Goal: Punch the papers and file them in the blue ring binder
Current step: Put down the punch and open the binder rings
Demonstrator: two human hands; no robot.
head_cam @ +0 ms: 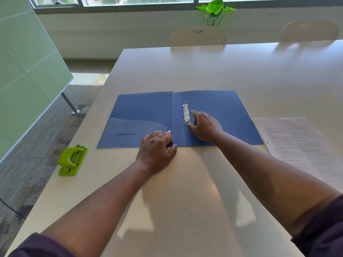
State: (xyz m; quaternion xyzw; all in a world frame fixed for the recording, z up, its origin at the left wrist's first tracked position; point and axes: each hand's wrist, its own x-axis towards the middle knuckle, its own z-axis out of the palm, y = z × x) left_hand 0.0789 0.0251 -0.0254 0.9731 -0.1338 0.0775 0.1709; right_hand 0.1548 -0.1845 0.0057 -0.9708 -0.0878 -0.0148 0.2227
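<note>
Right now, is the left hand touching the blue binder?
Touching. The head view shows the left hand lying on the near edge of the open blue binder, fingers curled over the cover beside the fold.

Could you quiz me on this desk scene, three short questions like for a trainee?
1. True or false: the binder lies open.
2. Which hand is at the rings: A left, B right?
3. Fill in: the green punch lies to the ___ of the binder.

Key: 1 true. 2 B; the right hand is at the clasp, the left hand presses the near edge. 3 left; the papers lie right.
</note>
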